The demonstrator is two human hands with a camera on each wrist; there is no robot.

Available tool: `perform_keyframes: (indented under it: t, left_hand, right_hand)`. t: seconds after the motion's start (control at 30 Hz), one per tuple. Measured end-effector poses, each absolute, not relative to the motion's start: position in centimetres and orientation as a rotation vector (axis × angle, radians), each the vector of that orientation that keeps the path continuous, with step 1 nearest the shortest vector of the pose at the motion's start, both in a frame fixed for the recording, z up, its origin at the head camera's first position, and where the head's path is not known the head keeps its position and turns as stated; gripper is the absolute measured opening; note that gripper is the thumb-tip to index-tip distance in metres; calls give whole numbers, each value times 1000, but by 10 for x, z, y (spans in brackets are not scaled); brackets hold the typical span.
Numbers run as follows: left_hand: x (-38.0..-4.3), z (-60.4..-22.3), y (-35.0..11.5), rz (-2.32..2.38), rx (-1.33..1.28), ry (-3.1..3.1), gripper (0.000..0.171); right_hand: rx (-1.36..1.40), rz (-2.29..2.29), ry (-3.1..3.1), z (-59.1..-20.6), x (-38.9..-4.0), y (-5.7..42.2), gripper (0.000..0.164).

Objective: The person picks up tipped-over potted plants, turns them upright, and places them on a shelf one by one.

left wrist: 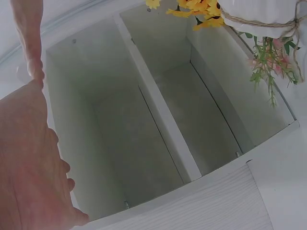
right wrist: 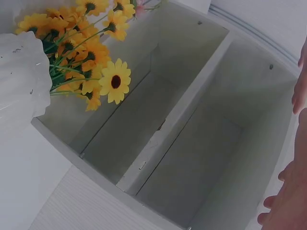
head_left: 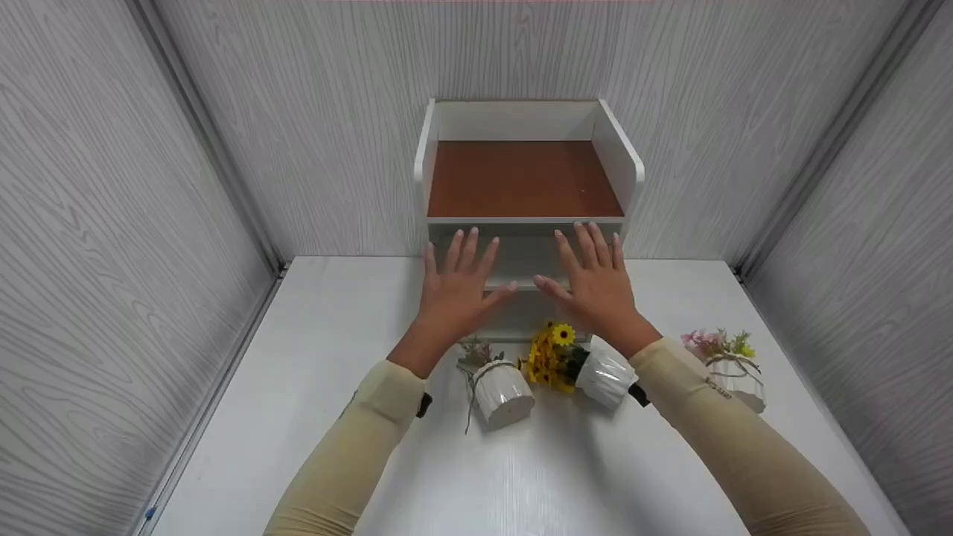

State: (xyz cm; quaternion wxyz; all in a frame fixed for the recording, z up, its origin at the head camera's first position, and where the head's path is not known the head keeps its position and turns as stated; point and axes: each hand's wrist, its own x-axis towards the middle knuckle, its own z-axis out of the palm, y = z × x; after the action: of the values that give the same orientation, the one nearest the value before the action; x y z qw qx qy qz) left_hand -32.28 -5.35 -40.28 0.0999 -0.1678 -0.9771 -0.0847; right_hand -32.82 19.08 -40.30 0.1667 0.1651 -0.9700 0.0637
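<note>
Both hands hover palms down with spread fingers before a white shelf unit (head_left: 525,220) that has a brown top board. My left hand (head_left: 456,292) overlaps the left side of its front in the head view, and my right hand (head_left: 600,294) the right side. Neither one holds anything. Below them, a white pot (head_left: 505,396) with twine and small pinkish flowers lies tipped over on the table. Beside it lies a white pot (head_left: 607,374) of yellow daisies (right wrist: 115,81), partly hidden by the right wrist. Two bare compartments, split by a middle shelf (left wrist: 160,105), show in both wrist views.
A third white pot (head_left: 738,381), with twine and pink and yellow flowers, is on the right of the white table (head_left: 342,320), partly behind the right sleeve. Grey wood-grain panels (head_left: 313,134) enclose the back and both sides.
</note>
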Motion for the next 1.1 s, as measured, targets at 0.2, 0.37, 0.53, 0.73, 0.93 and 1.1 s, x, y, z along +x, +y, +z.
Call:
perform_keyframes:
  t: [0.2, 0.37, 0.53, 0.73, 0.93, 1.1]
  left_hand:
    - [-320, -403, -57, -316, -493, -2845, 83]
    - [-319, -402, -66, -374, -448, -2674, 77]
    - [-326, -398, -73, -431, -380, -2494, 70]
    - [-341, -391, -80, -578, -296, -2345, 67]
    - [-357, -388, -85, -707, -207, -2244, 66]
    - [-368, -386, -86, -837, -167, -2219, 68]
  right_hand:
    - [451, 198, -2745, -404, -319, 197, 87]
    - [411, 285, -2712, -408, -304, 206, 84]
    - [371, 364, -2685, -413, -286, 218, 81]
    - [330, 410, -2673, -420, -268, 231, 80]
    - [303, 447, -2657, -429, -258, 245, 78]
    - [277, 482, -2652, -436, -251, 257, 76]
